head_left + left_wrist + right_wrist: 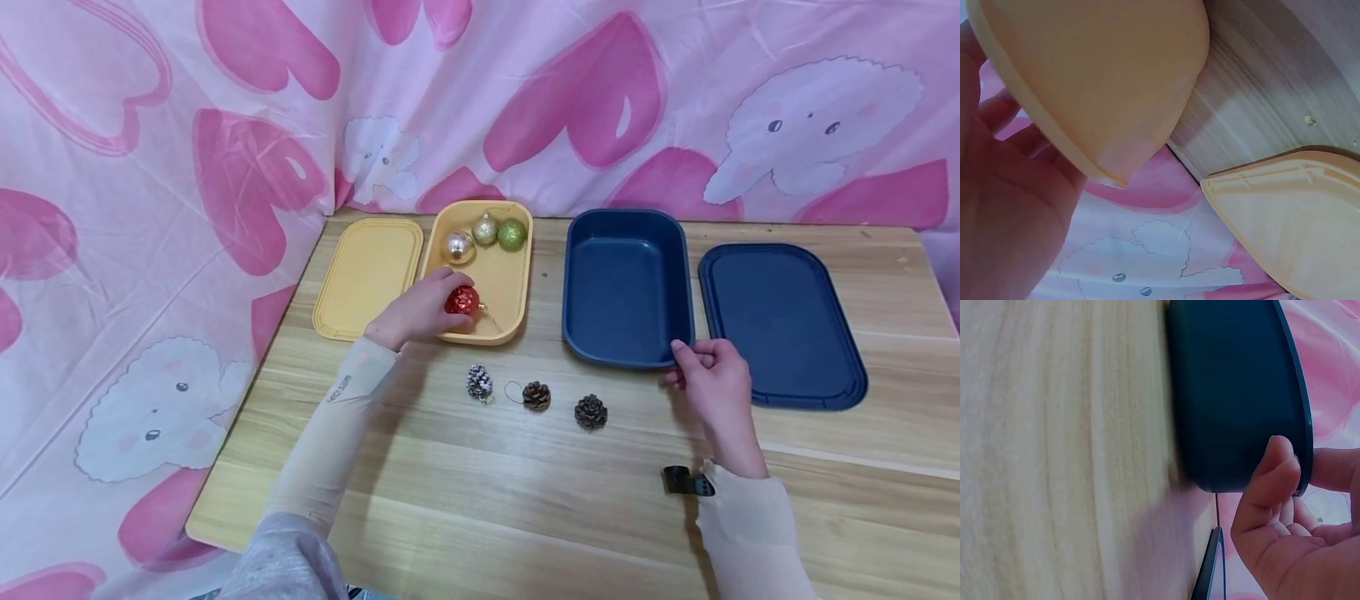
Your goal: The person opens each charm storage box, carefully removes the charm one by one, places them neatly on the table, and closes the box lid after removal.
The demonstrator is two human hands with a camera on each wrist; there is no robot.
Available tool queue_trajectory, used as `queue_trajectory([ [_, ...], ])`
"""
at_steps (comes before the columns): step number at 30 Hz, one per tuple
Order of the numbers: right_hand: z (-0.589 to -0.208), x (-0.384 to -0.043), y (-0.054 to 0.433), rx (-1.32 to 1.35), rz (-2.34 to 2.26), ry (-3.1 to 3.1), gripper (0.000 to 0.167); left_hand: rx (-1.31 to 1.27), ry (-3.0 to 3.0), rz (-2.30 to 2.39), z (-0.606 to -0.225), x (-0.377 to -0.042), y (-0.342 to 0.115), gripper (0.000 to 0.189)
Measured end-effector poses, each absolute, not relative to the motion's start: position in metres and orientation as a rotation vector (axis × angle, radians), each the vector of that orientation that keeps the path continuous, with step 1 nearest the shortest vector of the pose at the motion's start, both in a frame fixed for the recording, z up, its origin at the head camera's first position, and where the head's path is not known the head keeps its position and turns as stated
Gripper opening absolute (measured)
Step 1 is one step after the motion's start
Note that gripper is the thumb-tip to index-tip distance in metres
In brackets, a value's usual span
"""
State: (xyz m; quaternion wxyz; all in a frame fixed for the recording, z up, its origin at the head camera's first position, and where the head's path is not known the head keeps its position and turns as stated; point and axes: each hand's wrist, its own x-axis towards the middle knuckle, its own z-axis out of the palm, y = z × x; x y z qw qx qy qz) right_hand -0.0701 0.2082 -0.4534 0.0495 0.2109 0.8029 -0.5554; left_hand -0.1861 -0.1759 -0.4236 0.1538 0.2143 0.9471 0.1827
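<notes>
A red glittery Christmas bauble [462, 300] is held between the thumb and fingers of my left hand [423, 307], over the near left part of the yellow box [489, 336]. Silver, champagne and green baubles [512, 234] lie at the far end inside that box. In the left wrist view the hand [1013, 194] is beside the box wall [1104, 69], and the red bauble is hidden. My right hand [716, 379] pinches the near right corner of the navy box [626, 361]; thumb and finger straddle its rim [1302, 406] in the right wrist view.
A yellow lid [369, 279] lies left of the yellow box, a navy lid [783, 325] right of the navy box. In front are a frosted pinecone [479, 382], a brown pinecone [536, 396] with a string loop and another pinecone [591, 412]. Pink curtain [450, 100] hangs behind.
</notes>
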Motion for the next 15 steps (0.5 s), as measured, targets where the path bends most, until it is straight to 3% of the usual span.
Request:
queue_trajectory([
  [15, -0.4537, -0.0711, 0.2096, 0.661, -1.699, 2.424, 0.026, 0.578, 2.755, 0.783, -0.4208, -0.1780, -0.1818, 0.064],
])
